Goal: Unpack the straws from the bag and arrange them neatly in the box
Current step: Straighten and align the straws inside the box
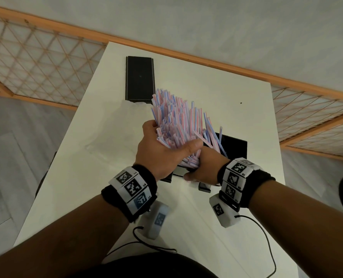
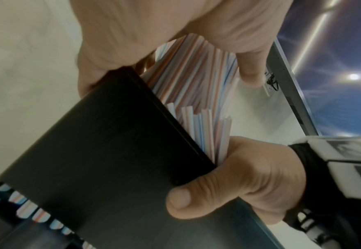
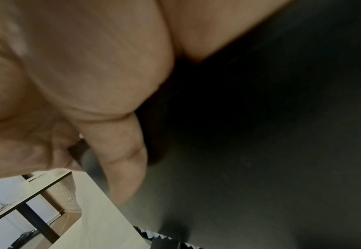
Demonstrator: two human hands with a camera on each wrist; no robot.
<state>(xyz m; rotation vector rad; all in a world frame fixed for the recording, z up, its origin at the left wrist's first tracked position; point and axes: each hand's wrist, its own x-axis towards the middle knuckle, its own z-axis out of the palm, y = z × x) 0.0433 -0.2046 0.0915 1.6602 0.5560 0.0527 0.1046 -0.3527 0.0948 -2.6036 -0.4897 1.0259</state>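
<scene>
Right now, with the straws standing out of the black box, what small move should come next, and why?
Probably lower the bundle deeper. The left hand grips the straws, which fan out unevenly above the black box, while the right hand holds the box at its rim. Easing the grip should let them slide in.

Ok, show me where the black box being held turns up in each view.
Head: the black box sits right of centre, mostly behind the straws and both hands.
Left wrist: it fills the lower left, straws poking past its edge.
Right wrist: the dark surface across the right, blurred, is probably the box.
Shared landmark: the right hand gripping the box.
</scene>
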